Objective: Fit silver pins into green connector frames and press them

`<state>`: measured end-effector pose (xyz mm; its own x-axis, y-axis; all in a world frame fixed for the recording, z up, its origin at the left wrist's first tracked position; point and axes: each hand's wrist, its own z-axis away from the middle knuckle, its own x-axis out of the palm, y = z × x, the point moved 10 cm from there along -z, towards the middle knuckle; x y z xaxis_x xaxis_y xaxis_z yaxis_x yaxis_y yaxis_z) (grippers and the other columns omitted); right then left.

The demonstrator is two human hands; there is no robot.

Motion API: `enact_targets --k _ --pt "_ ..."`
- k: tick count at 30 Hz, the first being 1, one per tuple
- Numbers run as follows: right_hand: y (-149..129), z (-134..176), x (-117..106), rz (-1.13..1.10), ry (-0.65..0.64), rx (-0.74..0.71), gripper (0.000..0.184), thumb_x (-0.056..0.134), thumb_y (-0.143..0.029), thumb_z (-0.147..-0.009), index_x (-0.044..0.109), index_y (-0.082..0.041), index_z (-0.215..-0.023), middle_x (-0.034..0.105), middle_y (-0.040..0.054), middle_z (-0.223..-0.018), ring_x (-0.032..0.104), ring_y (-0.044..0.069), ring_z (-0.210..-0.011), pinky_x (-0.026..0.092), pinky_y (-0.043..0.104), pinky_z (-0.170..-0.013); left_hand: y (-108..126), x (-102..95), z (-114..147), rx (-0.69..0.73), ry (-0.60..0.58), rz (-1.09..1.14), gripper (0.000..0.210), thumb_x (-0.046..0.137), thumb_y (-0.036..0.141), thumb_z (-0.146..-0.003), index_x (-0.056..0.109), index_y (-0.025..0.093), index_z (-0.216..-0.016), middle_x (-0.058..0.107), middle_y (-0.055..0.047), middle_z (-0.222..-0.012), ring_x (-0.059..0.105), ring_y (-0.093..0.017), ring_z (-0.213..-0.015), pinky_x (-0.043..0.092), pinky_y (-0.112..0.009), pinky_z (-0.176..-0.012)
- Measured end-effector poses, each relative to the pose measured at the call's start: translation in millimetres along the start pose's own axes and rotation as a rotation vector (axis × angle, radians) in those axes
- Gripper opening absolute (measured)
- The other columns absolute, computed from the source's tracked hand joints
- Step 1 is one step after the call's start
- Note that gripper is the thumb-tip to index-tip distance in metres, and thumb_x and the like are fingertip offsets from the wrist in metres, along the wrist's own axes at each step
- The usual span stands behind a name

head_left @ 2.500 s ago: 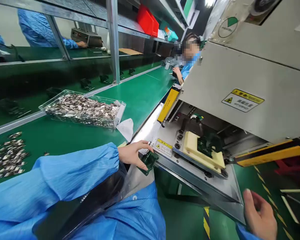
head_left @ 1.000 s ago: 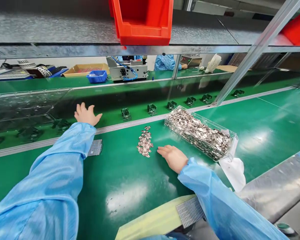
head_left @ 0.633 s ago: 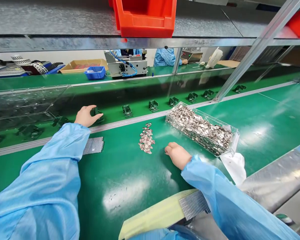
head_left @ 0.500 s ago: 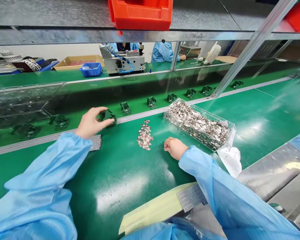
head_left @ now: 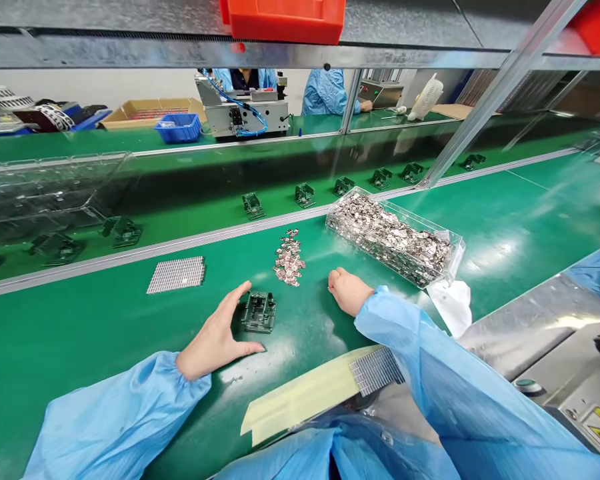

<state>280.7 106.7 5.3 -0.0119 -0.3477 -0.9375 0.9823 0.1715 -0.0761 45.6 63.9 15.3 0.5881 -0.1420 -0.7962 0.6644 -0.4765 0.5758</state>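
My left hand is open beside a green circuit board assembly on the green work surface, thumb and fingers spread at its left side. Whether a finger touches the board I cannot tell. My right hand is closed with its fingertips pinched, to the right of the board; what is in the pinch, if anything, is hidden. Between the hands, farther back, lies a pile of small metal pieces. A clear plastic box full of similar metal pieces stands behind my right hand.
A gridded metallic block lies at the left. Several circuit board assemblies sit along the strip behind the metal rail. Yellowish tape runs along the near edge. An orange bin hangs overhead. Co-workers sit across.
My left hand has brought the circuit board from near the rail down toward me, set it on the work surface and let go. My right hand stays closed in nearly the same place.
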Motion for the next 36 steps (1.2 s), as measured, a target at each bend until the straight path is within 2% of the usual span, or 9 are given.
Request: enact_targets --k 5,10,14,19,24,27,30,33,36 --pt "9.4 0.8 2.1 -0.088 0.032 0.013 0.011 0.055 -0.011 -0.093 0.058 -0.011 -0.104 0.062 0.0140 -0.106 0.064 0.020 -0.092 0.044 0.025 -0.077 -9.9 5.1 -3.3 -0.048 -0.006 0.005 0.098 0.077 0.041 -0.072 0.023 0.026 -0.151 0.058 -0.014 -0.134 0.060 -0.033 -0.121 0.051 -0.049 -0.101" --pt "11.3 3.0 2.1 -0.183 0.072 0.003 0.011 0.059 -0.009 -0.090 0.061 -0.013 -0.100 0.066 0.0096 -0.097 0.064 0.019 -0.090 0.043 0.024 -0.075 4.6 -1.5 -8.8 0.001 0.074 0.037 0.076 0.076 0.038 -0.074 0.040 0.026 -0.139 0.058 -0.012 -0.124 0.062 -0.029 -0.113 0.055 -0.046 -0.096" --pt "12.4 9.2 -2.0 -0.275 0.124 -0.007 0.009 0.064 -0.007 -0.086 0.063 -0.016 -0.086 0.066 0.0048 -0.084 0.064 0.017 -0.083 0.044 0.024 -0.073 9.1 1.8 -9.9 -0.061 0.142 0.278 0.055 0.076 0.039 -0.073 0.052 0.024 -0.120 0.051 -0.010 -0.121 0.065 -0.024 -0.101 0.063 -0.036 -0.075" --pt "18.6 54.1 -16.1 -0.422 0.274 -0.028 0.008 0.059 -0.010 -0.089 0.061 -0.017 -0.085 0.065 0.0041 -0.089 0.062 0.015 -0.081 0.046 0.023 -0.073 19.9 19.7 -16.3 -0.156 0.226 0.710 0.062 0.082 0.039 -0.064 0.049 0.024 -0.114 0.053 -0.008 -0.121 0.068 -0.023 -0.099 0.063 -0.039 -0.082" --pt "29.2 135.3 -19.7 -0.935 0.548 -0.113 0.009 0.059 -0.024 -0.091 0.060 -0.019 -0.083 0.062 0.0011 -0.078 0.059 0.015 -0.070 0.047 0.025 -0.064 60.2 56.8 -30.1 -0.204 0.042 0.991 0.057 0.085 0.030 -0.063 0.049 0.022 -0.107 0.066 -0.006 -0.108 0.072 -0.021 -0.092 0.061 -0.039 -0.086" --pt "34.5 169.4 -0.9 -1.223 0.635 -0.084 0.014 0.058 -0.031 -0.093 0.061 -0.019 -0.086 0.066 0.0042 -0.089 0.064 0.015 -0.072 0.051 0.025 -0.063 90.8 82.8 -34.1 -0.236 -0.091 1.076 0.057 0.085 0.026 -0.062 0.049 0.022 -0.106 0.069 -0.005 -0.105 0.072 -0.020 -0.091 0.062 -0.035 -0.084" --pt "40.1 187.4 19.7 -1.451 0.719 -0.010 0.013 0.061 -0.031 -0.092 0.063 -0.019 -0.088 0.069 0.0054 -0.094 0.067 0.015 -0.072 0.055 0.025 -0.061 118.2 101.9 -36.2 -0.220 -0.146 1.104 0.062 0.086 0.026 -0.060 0.049 0.023 -0.110 0.069 -0.003 -0.100 0.072 -0.019 -0.088 0.061 -0.033 -0.081" --pt "45.5 198.8 27.8 -1.458 0.847 0.045 0.008 0.069 -0.027 -0.086 0.069 -0.020 -0.083 0.071 0.0048 -0.089 0.068 0.018 -0.079 0.058 0.028 -0.071 134.9 113.6 -36.5 -0.178 -0.153 1.088 0.063 0.086 0.030 -0.061 0.050 0.025 -0.112 0.068 -0.002 -0.096 0.070 -0.019 -0.085 0.060 -0.031 -0.077" --pt "47.4 203.1 30.5 -1.368 0.926 0.076 0.008 0.069 -0.025 -0.086 0.073 -0.021 -0.081 0.071 0.0060 -0.090 0.067 0.020 -0.086 0.058 0.031 -0.078 139.0 121.5 -34.8 -0.154 -0.161 1.092 0.063 0.085 0.034 -0.064 0.049 0.026 -0.115 0.068 -0.002 -0.096 0.070 -0.019 -0.085 0.059 -0.030 -0.075"
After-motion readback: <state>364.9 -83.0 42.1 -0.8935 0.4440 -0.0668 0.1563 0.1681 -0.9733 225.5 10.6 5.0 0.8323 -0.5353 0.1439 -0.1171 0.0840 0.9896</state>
